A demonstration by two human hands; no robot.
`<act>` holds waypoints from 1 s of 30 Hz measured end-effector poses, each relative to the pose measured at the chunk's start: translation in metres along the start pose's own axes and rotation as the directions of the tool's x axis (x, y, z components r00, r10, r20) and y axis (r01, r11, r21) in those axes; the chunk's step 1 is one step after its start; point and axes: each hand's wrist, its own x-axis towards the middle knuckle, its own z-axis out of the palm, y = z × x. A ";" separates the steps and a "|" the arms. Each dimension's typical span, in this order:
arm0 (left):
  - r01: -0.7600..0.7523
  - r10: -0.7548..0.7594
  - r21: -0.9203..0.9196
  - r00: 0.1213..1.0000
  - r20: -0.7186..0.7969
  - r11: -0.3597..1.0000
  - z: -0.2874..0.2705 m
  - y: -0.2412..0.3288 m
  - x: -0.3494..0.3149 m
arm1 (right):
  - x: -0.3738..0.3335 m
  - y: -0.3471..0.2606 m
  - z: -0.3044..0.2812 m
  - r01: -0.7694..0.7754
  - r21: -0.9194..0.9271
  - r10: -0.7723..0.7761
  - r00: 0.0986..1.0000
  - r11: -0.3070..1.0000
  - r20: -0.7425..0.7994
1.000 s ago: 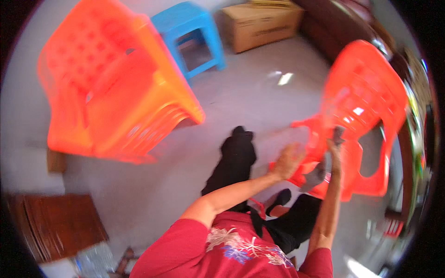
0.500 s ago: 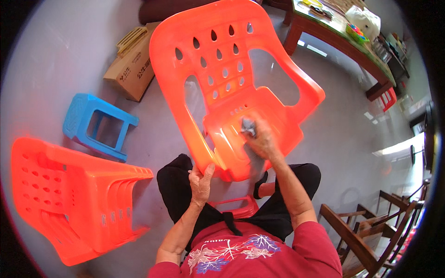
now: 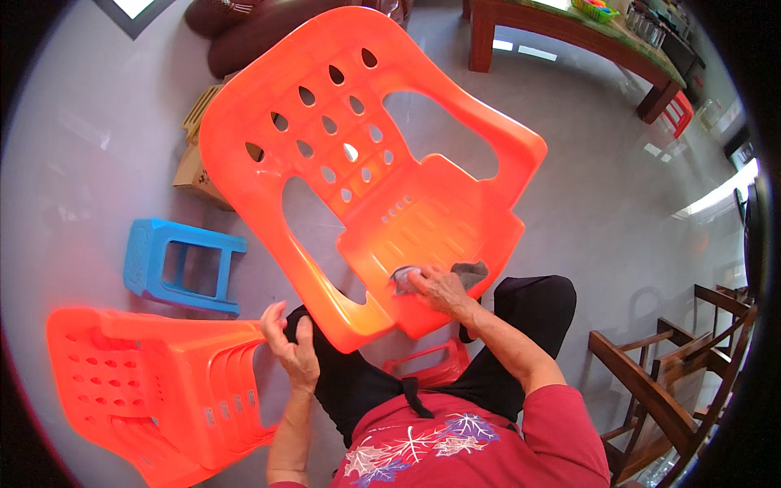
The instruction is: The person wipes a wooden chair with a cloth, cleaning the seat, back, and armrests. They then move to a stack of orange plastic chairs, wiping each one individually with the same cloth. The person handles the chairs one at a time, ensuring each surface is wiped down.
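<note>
An orange-red plastic armchair with drop-shaped holes in its backrest stands tilted in front of my knees. Pressed to the front part of its seat, my right hand grips a grey cloth, whose loose end hangs out beside the fingers. My left hand is off the chair, just left of its armrest corner, fingers apart and nothing in them. Farther left, a stack of matching orange-red chairs lies on its side, close to my left hand.
A blue plastic stool lies on the floor at left, near a cardboard box. Behind is a brown sofa. A wooden table stands far right, wooden chairs near right. Between my legs is a red stool.
My left hand has let go of the armrest and moved left. The cloth in my right hand has slid toward the seat's front edge. The chair has turned counterclockwise.
</note>
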 end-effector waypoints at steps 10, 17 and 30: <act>-0.560 0.220 0.308 0.685 0.695 0.769 0.041 0.003 0.072 | 0.046 0.052 0.001 -0.088 -0.285 0.021 0.973 0.955 -0.228; -0.462 0.143 0.287 0.696 0.704 0.839 0.045 0.007 0.078 | 0.159 0.123 0.038 -0.605 -0.386 0.313 0.740 0.697 -0.595; -0.434 0.125 0.305 0.722 0.680 0.848 0.048 0.001 0.076 | 0.081 -0.049 0.062 -0.025 -0.001 0.024 0.974 1.000 -0.227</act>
